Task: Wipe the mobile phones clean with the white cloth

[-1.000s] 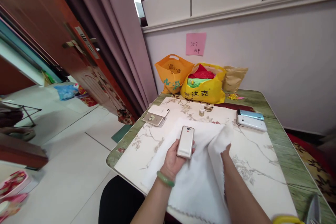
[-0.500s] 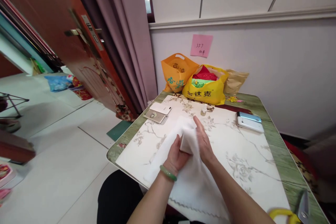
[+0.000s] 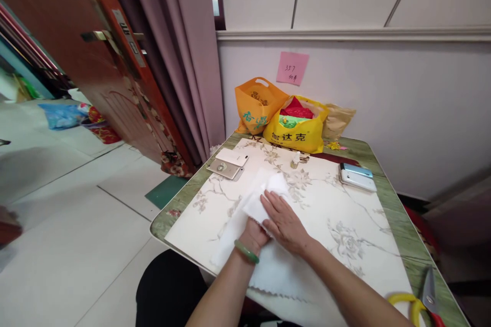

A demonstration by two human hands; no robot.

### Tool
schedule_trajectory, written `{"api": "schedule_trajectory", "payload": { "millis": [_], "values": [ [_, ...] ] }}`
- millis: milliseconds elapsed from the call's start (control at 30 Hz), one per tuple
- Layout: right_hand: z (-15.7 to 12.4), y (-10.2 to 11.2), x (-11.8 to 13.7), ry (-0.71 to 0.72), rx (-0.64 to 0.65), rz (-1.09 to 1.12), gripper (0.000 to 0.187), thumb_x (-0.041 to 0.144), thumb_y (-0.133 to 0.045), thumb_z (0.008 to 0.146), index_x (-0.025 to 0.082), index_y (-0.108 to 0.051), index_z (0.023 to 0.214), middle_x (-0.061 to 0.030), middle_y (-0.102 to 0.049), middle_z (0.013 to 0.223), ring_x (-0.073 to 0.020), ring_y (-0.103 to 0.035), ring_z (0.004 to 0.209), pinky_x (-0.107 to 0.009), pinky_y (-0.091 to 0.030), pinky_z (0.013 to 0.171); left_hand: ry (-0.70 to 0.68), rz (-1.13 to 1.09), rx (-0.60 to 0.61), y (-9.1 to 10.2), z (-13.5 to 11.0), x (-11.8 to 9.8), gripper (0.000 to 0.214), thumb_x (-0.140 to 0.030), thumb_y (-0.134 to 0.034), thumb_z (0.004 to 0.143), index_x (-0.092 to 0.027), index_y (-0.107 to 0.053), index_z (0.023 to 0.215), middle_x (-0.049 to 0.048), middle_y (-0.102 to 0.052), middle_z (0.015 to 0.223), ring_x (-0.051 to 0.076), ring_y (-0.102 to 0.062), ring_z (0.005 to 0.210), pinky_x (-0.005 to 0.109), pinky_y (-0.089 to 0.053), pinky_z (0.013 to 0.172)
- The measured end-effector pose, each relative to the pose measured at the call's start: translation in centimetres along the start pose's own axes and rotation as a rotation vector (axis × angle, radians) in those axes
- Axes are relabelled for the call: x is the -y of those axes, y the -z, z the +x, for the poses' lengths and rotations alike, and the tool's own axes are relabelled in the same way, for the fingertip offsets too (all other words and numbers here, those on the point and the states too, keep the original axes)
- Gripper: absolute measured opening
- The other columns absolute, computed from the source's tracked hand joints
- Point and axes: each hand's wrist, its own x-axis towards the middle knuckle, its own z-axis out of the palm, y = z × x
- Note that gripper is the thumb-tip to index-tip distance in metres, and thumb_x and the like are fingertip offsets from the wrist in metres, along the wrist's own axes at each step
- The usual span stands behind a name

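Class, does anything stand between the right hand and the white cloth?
Nothing visible does: the right hand rests directly on the cloth. The bottle stands beyond it, and the scissors lie off to the right, both clear of that contact.

Left hand's (image 3: 256, 235) fingers mostly hidden under white cloth (image 3: 253, 207); anything inside the folds not visible. Right hand (image 3: 284, 222) covers part of cloth. Scissors' (image 3: 428, 288) handles cut off at bottom edge. Brown paper bag (image 3: 339, 121) partly behind yellow bag (image 3: 295, 139). Small bottle (image 3: 295, 161): contents unclear. Door (image 3: 126, 76) cropped at top. Blue bundle (image 3: 63, 115) on floor blurred.
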Motion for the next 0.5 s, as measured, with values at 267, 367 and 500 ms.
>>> {"api": "schedule_trajectory", "payload": {
  "millis": [267, 367, 500],
  "values": [
    [1.8, -0.4, -1.5, -0.397, -0.122, -0.340, 0.060, 0.043, -0.026, 0.100, 0.019, -0.015, 0.154, -0.0085, -0.013, 0.159, -0.0250, -0.014, 0.146, -0.054, -0.016, 0.116, 0.155, -0.060, 0.076, -2.6, 0.1, -0.5, 0.030, -0.031, -0.054, 0.084, -0.019, -0.066, 0.109, 0.0079, -0.070, 0.113, 0.026, -0.060, 0.116, 0.040, -0.045, 0.103],
    [-0.1, -1.1, -0.6, -0.401, -0.117, -0.439, 0.060, 0.041, -0.023, 0.101, 0.017, -0.009, 0.154, -0.0096, -0.011, 0.159, -0.0254, -0.011, 0.147, -0.056, -0.010, 0.116, 0.152, -0.113, 0.075, -2.3, 0.2, -0.3, 0.029, -0.029, -0.052, 0.085, -0.018, -0.067, 0.107, 0.0095, -0.072, 0.107, 0.025, -0.061, 0.114, 0.038, -0.043, 0.105],
    [-2.9, -1.4, 1.0, -0.217, -0.024, -0.401, 0.057, 0.037, -0.022, 0.101, 0.025, -0.003, 0.154, -0.0036, -0.012, 0.159, -0.0230, -0.013, 0.147, -0.054, -0.006, 0.117, 0.077, -0.236, 0.078, -0.7, 0.2, 0.1, 0.026, -0.025, -0.047, 0.088, -0.016, -0.069, 0.100, 0.0112, -0.074, 0.096, 0.024, -0.065, 0.106, 0.040, -0.045, 0.104]
  ]
}}
